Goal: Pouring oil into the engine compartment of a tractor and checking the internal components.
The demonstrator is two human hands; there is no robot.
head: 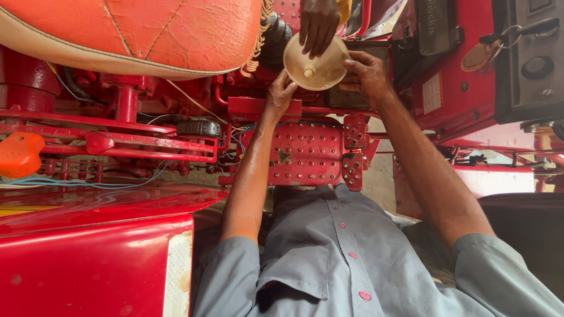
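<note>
A red tractor (117,246) is filling the view. Above its studded footplate (305,154), the left hand (279,94) and right hand (367,73) are pinching a cream funnel (317,66) by its rim; another person's hand (318,24) is touching its top edge.

The funnel (316,63) is cream. The tractor body (94,258) is glossy red, its studded footplate (305,154) red with rows of small raised dots. The seat (135,32) is orange with a cream edge. The shirt (341,258) is grey-blue with pink buttons. A knob (19,154) is orange.
</note>
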